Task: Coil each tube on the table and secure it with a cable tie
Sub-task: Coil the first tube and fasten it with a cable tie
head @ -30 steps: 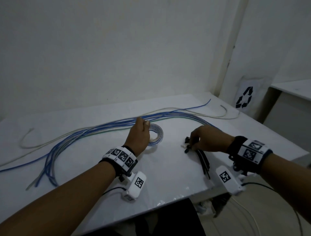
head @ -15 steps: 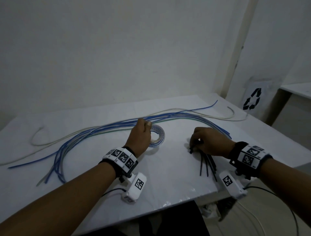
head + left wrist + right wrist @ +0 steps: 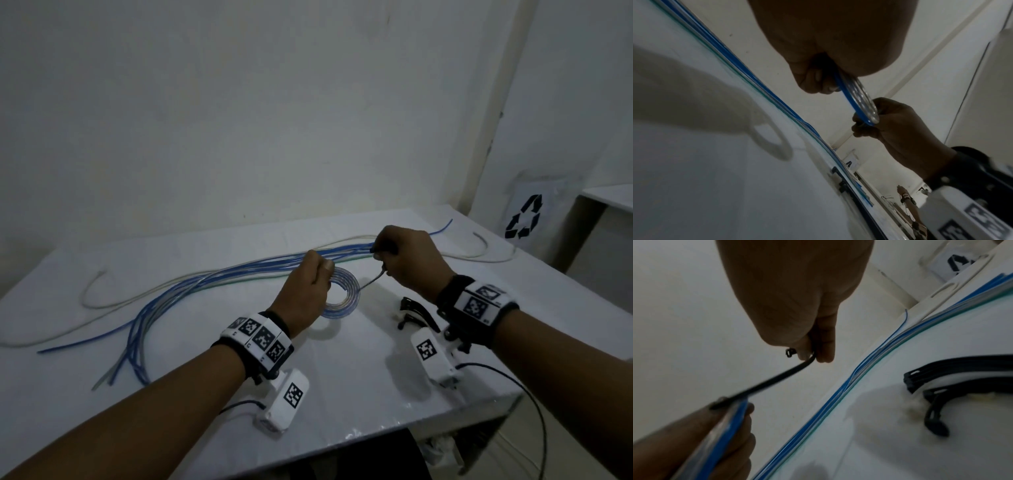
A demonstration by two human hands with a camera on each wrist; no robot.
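Note:
My left hand (image 3: pixel 320 266) grips a small coil of clear and blue tube (image 3: pixel 351 294) and holds it upright just above the white table (image 3: pixel 342 377). In the left wrist view the coil (image 3: pixel 861 99) sticks out from the curled fingers. My right hand (image 3: pixel 383 255) pinches one black cable tie (image 3: pixel 371 281) near its head. In the right wrist view the tie (image 3: pixel 777 379) slants down to the rim of the coil (image 3: pixel 735 417), and its tip touches it. Several loose blue tubes (image 3: pixel 205 284) lie stretched along the table behind.
A pile of black cable ties (image 3: pixel 416 311) lies on the table under my right wrist, also the ties (image 3: pixel 953 369). White tubes (image 3: pixel 92 291) curve at the left and far right. A recycling sign (image 3: pixel 524 217) and a second table (image 3: pixel 609 197) stand right.
My right hand left the pile with one tie and rose toward the coil. My left hand lifted the coil off the table.

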